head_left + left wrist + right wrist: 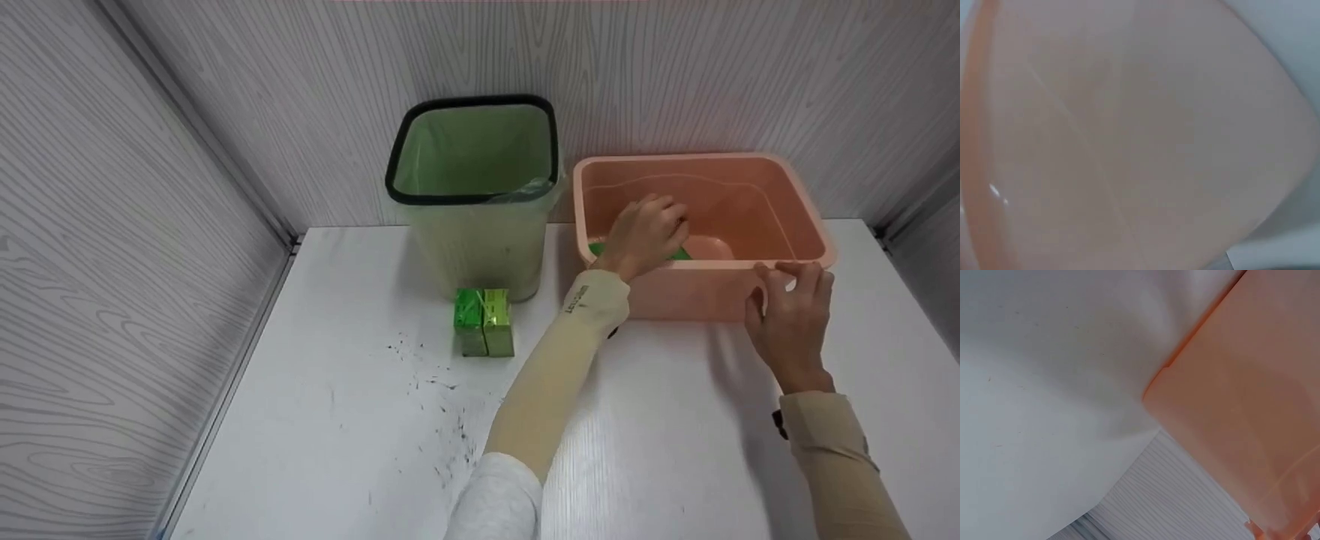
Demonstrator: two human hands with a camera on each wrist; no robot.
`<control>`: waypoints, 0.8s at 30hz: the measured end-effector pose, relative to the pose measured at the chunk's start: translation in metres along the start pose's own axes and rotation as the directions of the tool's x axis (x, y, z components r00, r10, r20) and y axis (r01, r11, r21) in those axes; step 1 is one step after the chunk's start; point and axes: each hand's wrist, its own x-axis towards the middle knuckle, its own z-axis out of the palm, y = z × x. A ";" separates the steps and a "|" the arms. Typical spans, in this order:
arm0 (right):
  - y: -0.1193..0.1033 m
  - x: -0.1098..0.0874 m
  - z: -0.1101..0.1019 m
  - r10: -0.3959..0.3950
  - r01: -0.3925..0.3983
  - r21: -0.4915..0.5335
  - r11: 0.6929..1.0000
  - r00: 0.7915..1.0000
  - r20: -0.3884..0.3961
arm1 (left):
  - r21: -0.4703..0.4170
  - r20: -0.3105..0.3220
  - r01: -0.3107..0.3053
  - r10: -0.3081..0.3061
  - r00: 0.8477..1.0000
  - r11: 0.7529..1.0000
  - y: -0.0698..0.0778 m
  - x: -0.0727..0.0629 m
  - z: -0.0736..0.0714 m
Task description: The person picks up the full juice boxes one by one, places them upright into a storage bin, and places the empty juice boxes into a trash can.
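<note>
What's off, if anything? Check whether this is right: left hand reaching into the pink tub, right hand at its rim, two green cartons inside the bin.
One error: the head view shows the two green cartons on the white table in front of the bin, not inside it. The left hand does reach into the pink tub, with the right hand at its rim.

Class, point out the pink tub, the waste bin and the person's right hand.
Pink tub (686, 293), head view: front wall, below the rim.
Waste bin (480, 244), head view: front wall.
Right hand (795, 321), head view: back of the hand.
</note>
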 end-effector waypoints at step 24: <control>-0.028 -0.009 -0.037 0.161 -0.186 0.166 0.969 0.976 0.150 | 0.000 0.013 0.029 -0.029 0.999 1.000 -0.015 -0.129 -0.069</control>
